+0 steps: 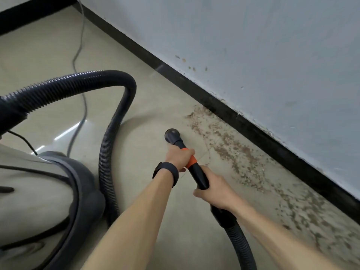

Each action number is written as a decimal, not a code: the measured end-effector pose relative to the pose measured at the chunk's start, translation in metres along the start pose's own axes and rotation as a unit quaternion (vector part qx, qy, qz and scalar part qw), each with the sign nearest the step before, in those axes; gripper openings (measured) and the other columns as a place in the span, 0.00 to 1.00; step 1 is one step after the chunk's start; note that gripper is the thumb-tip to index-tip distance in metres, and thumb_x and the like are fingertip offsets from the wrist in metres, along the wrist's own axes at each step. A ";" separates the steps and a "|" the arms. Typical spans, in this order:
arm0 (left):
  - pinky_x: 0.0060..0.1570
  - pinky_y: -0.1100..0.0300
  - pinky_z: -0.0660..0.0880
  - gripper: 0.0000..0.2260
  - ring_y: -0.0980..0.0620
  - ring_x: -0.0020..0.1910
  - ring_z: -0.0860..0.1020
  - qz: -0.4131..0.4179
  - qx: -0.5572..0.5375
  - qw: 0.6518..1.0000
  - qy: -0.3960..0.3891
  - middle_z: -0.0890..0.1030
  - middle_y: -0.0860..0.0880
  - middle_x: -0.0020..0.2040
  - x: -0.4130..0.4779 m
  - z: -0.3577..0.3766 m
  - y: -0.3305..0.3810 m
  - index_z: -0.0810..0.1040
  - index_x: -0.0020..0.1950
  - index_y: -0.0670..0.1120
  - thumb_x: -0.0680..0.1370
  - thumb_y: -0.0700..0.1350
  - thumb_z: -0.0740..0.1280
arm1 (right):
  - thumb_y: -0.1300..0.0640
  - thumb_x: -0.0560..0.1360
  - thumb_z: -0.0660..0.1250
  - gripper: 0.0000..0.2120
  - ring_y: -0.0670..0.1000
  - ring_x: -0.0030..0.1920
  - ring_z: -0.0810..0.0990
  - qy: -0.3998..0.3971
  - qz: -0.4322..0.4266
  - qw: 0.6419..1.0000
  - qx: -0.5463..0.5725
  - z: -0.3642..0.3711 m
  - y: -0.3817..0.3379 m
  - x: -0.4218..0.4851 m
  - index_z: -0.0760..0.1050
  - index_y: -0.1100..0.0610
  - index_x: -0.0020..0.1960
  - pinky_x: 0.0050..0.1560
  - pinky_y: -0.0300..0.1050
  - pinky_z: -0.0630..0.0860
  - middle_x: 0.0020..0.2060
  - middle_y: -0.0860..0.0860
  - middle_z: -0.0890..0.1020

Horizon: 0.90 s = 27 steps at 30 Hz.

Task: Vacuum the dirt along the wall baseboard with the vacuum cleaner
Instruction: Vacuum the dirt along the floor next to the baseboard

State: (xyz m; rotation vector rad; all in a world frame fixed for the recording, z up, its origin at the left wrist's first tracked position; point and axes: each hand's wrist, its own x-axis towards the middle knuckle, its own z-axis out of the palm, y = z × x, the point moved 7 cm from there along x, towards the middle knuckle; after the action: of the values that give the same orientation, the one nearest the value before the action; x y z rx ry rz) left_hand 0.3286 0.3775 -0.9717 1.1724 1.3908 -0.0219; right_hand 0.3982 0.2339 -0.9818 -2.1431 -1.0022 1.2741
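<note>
Both hands curl round the wand (197,173): the left hand (179,157) grips the orange collar, probably to steer, and the right hand (216,189) grips just behind, probably to push. The nozzle (171,134) rests ahead of the left hand. The dirt (233,152) lies to the right of both hands, along the baseboard (214,102).

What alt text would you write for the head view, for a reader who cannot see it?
The left hand and right hand grip a black vacuum wand, its round nozzle at the floor beside brown dirt along the black baseboard. Its ribbed hose loops leftward.
</note>
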 end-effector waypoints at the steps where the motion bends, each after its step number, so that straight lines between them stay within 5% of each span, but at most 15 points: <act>1: 0.48 0.45 0.82 0.11 0.44 0.47 0.80 0.003 -0.031 0.999 0.020 0.78 0.44 0.50 0.003 -0.004 -0.005 0.72 0.50 0.45 0.75 0.47 0.72 | 0.47 0.67 0.74 0.28 0.47 0.42 0.84 -0.015 -0.007 1.000 0.012 0.004 0.002 -0.005 0.68 0.39 0.64 0.44 0.48 0.81 0.43 0.46 0.85; 4: 0.43 0.49 0.81 0.08 0.45 0.44 0.79 0.014 -0.124 0.992 0.035 0.78 0.43 0.49 0.011 -0.019 -0.012 0.75 0.52 0.42 0.76 0.43 0.71 | 0.42 0.62 0.76 0.22 0.48 0.42 0.85 -0.050 -0.002 0.999 -0.017 0.008 0.016 -0.017 0.74 0.47 0.51 0.49 0.54 0.82 0.42 0.46 0.86; 7: 0.52 0.44 0.81 0.10 0.40 0.50 0.81 0.022 -0.201 0.979 0.030 0.77 0.42 0.49 0.015 -0.028 -0.015 0.75 0.55 0.40 0.78 0.43 0.70 | 0.39 0.60 0.78 0.22 0.53 0.38 0.85 -0.073 0.013 0.997 -0.037 -0.002 0.023 -0.021 0.75 0.50 0.45 0.45 0.55 0.83 0.37 0.51 0.85; 10: 0.48 0.47 0.82 0.08 0.43 0.41 0.83 0.032 -0.281 0.958 0.052 0.77 0.45 0.44 0.012 -0.027 -0.010 0.74 0.52 0.41 0.79 0.44 0.69 | 0.39 0.62 0.74 0.19 0.48 0.35 0.79 0.006 -0.011 0.997 -0.076 -0.019 0.007 -0.016 0.70 0.44 0.44 0.35 0.47 0.73 0.35 0.47 0.80; 14: 0.38 0.52 0.82 0.16 0.48 0.34 0.84 0.024 -0.226 0.972 0.055 0.78 0.45 0.47 0.005 -0.005 -0.006 0.67 0.60 0.42 0.77 0.41 0.70 | 0.41 0.63 0.69 0.18 0.50 0.36 0.77 0.061 -0.015 0.990 -0.124 -0.009 -0.009 -0.008 0.63 0.45 0.45 0.31 0.48 0.69 0.37 0.48 0.77; 19: 0.34 0.52 0.82 0.13 0.48 0.26 0.77 0.006 -0.246 0.963 0.108 0.76 0.44 0.39 0.001 0.001 -0.016 0.66 0.57 0.44 0.77 0.40 0.67 | 0.41 0.60 0.68 0.19 0.51 0.35 0.77 0.042 -0.003 0.996 -0.079 -0.001 -0.015 -0.005 0.64 0.45 0.44 0.30 0.46 0.68 0.38 0.49 0.78; 27: 0.29 0.58 0.77 0.16 0.52 0.21 0.76 0.023 -0.259 0.958 0.124 0.77 0.44 0.45 0.009 -0.004 -0.030 0.68 0.59 0.44 0.75 0.42 0.69 | 0.41 0.58 0.68 0.19 0.51 0.31 0.76 0.052 0.014 0.998 -0.045 0.020 0.006 -0.021 0.64 0.44 0.43 0.28 0.44 0.68 0.34 0.48 0.78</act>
State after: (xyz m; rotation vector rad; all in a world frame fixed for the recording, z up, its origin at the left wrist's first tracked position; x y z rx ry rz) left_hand 0.3099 0.3710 -0.9961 0.7805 1.4679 0.5097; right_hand 0.3765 0.2145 -0.9837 -2.2739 -1.0073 1.1379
